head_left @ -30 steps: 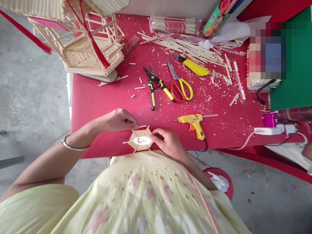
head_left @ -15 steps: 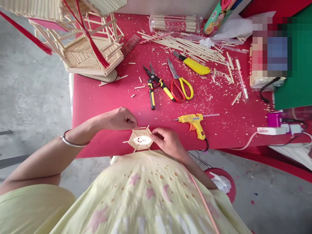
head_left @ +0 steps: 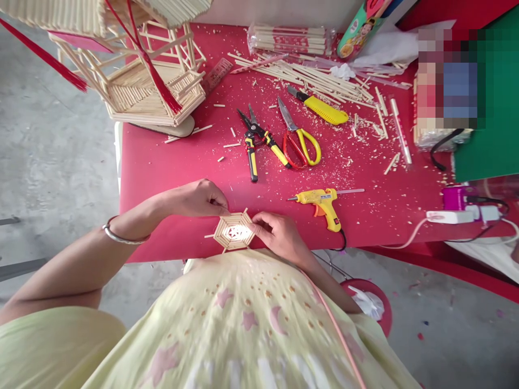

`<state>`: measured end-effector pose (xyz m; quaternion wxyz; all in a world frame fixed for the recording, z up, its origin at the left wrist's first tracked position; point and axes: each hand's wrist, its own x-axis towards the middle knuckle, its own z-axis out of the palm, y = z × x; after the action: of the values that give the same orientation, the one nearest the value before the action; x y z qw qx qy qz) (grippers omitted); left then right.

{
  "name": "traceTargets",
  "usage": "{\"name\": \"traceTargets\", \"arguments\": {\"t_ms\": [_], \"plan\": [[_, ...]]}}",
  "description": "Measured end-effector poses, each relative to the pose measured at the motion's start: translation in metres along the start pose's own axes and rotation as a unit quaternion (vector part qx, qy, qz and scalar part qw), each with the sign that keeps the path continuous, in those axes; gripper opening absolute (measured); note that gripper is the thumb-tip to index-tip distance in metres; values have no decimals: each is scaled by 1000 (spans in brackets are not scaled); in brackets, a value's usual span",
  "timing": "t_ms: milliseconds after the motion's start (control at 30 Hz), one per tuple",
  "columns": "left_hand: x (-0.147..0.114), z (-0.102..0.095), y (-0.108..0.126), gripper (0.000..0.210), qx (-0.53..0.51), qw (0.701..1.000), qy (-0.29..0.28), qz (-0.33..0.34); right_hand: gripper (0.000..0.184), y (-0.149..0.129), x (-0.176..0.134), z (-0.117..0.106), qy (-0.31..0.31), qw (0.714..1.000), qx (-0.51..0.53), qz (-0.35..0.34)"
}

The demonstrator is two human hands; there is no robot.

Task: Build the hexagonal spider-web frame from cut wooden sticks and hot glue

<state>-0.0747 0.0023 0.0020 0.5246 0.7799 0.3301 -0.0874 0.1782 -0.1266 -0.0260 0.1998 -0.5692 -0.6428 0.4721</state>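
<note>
- While the hexagonal stick piece (head_left: pixel 233 233) is sitting between the two hands at the near edge of the table (head_left: pixel 166 237), the right hand (head_left: pixel 276 232) is gripping its right edge between thumb and fingers.
- The left hand (head_left: pixel 198 198) is curling its fingers at the piece's upper left corner; whether they are pinching a stick there, one cannot tell.
- Just beyond the right hand, to its right, a yellow glue gun (head_left: pixel 322 203) is lying.
- Farther beyond the hands, pliers (head_left: pixel 254 129), scissors (head_left: pixel 298 129) and a yellow knife (head_left: pixel 326 110) are lying near one another.
- Beyond the left hand, a stick-built pavilion (head_left: pixel 158 111) is standing.
</note>
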Motion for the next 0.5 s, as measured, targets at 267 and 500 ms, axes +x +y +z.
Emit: {"name": "traceTargets", "arguments": {"t_ms": [267,500], "plan": [[0,0,2,26,6,1000,-9,-2,22,-2,-1,-1,-3,1000,-1,3],[7,-5,-2,28,-8,999,-32,-6,21,-2,-1,-2,5,1000,-8,-5]]}}
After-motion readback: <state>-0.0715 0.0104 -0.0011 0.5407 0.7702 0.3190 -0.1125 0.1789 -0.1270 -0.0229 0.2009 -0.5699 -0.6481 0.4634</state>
